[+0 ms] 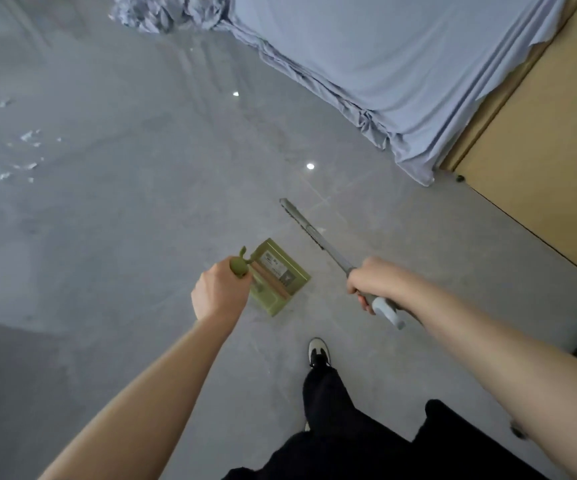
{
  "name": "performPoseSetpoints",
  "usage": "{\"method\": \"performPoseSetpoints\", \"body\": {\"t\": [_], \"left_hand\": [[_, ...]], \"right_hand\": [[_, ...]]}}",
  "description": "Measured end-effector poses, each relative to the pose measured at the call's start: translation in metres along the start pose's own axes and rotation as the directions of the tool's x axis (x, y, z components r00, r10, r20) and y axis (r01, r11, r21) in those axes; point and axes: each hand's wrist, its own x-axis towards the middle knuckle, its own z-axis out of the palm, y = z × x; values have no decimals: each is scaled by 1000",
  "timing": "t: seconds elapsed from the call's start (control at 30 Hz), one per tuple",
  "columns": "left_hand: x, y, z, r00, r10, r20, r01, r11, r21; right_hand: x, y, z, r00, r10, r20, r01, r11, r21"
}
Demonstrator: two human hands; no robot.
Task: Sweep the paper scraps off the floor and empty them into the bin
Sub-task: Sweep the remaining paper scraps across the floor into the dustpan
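Head view: person stands on a glossy grey tiled floor (141, 220), both bare arms stretched forward. Left hand (219, 294) is wrapped round the green top of an olive-green long-handled plastic dustpan (280, 280); the pan hangs low just ahead of the hand, label side facing up. Right hand (373, 282) grips the grey handle of a slim grey broom (314, 233), its stick angling forward and left, far end pointing at the floor near a tile seam. Dustpan and broom are near each other but apart.

Small white torn paper scraps (25, 150) lie scattered on the floor far left, well apart from both tools. Wide bare floor between the person and the scraps. No bin shows in this view.

Right side is hemmed in: a pale blue-grey draped cloth (401, 74) hangs to the floor with bunched folds along its lower edge, beside it a tan cardboard panel (539, 168) runs along the right edge. A crumpled heap of the same cloth (169, 12) sits at top centre. Two ceiling-light reflections on the tiles. One black-trousered leg and a white-and-black sneaker (318, 351) are forward, below the broom.
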Motion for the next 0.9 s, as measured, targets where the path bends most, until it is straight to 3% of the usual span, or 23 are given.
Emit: {"method": "performPoseSetpoints", "body": {"t": [0.13, 0.33, 0.63, 0.9], "left_hand": [[28, -38, -21, 979, -187, -86, 184, 982, -33], [82, -78, -51, 885, -431, -176, 415, 902, -123], [146, -122, -93, 710, -649, -273, 599, 760, -252], [191, -174, -126, 582, -757, -298, 686, 653, -319]], "right_hand": [[25, -66, 21, 993, -46, 108, 55, 995, -78], [74, -167, 48, 962, -81, 261, 141, 965, -221], [124, -309, 97, 900, -111, 422, 286, 881, -376], [151, -401, 157, 871, -108, 479, 355, 813, -462]]}}
